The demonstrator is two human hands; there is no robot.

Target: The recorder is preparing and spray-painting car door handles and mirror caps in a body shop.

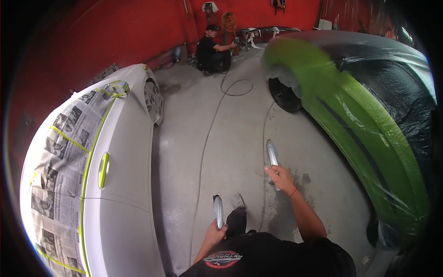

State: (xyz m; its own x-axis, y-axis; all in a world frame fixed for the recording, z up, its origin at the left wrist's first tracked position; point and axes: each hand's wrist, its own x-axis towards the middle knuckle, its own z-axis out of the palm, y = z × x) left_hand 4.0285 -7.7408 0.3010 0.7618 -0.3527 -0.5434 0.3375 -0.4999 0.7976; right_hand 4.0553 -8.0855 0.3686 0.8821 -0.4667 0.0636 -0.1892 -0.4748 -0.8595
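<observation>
Silver door handle [218, 210] is held in the left grip [215, 234], a second handle [272, 154] in the right grip [280, 179]; neither is fitted to a door.
From the head view, the fingers of both grips are seen wrapped around the parts, which are held well apart above the grey floor [235, 138], between a white car [127, 152] and a green-coated, plastic-draped car [323, 87]. Masking of the white car's visible side can be judged done: newspaper [64, 168] is laid over its windows, edged with yellow-green tape [84, 194], and a taped patch [104, 170] is seen on the door panel. Mounting of both handles is judged left undone; whether their surfaces are finished cannot be told.
</observation>
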